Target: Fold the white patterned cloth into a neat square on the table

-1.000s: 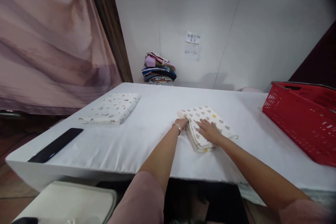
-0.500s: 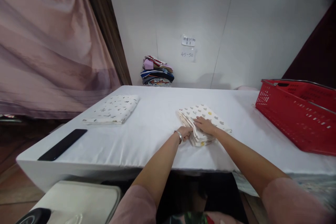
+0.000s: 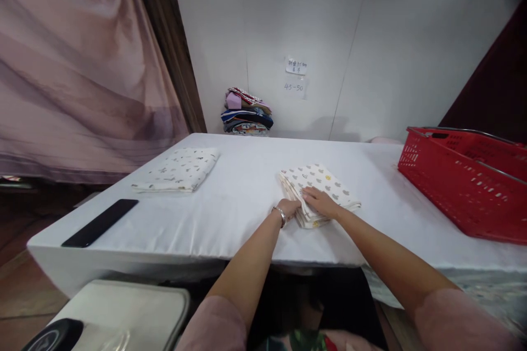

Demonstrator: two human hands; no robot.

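Note:
A white cloth with grey and yellow prints [image 3: 317,174], folded into several layers, lies right of the middle of the table. At its near left edge my left hand [image 3: 289,208], with a silver bracelet at the wrist, is closed on the layers; its fingertips are partly hidden in the folds. My right hand [image 3: 321,204] lies flat on top of the cloth, fingers stretched out. Farther left rests a second folded white cloth [image 3: 179,170] with small dark prints, apart from both hands.
The white-covered table [image 3: 242,175] bears a dark flat phone-like slab [image 3: 102,223] at front left and a red basket [image 3: 461,186] at right. Behind stands a stack of folded fabrics [image 3: 247,112] by the wall. A pale stool-like surface [image 3: 132,307] is below left.
My right hand has shifted slightly back towards me across the cloth's top. My left hand stays at the edge. The whole view has moved very slightly.

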